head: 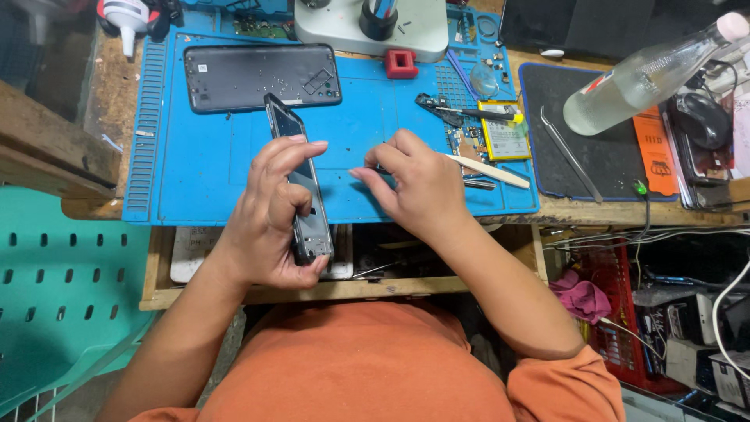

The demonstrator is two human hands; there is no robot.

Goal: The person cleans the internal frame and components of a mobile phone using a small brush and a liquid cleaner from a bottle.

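My left hand [275,215] grips an opened smartphone body [301,184], held on edge and tilted, its lower end over the open drawer. My right hand [410,184] hovers just to its right over the blue work mat [195,172], fingers pinched together on a thin pale spudger-like stick [488,170] that juts out to the right. A dark phone back cover [262,76] lies flat on the mat beyond the left hand. A phone battery [504,130] and small dark parts [437,107] lie to the right of my right hand.
A microscope base [367,27] stands at the mat's far edge beside a small red block [401,63]. Tweezers [570,154] lie on a black mat, and a clear bottle [648,74] lies across it. A teal plastic chair [62,289] stands left; cables and boxes sit right.
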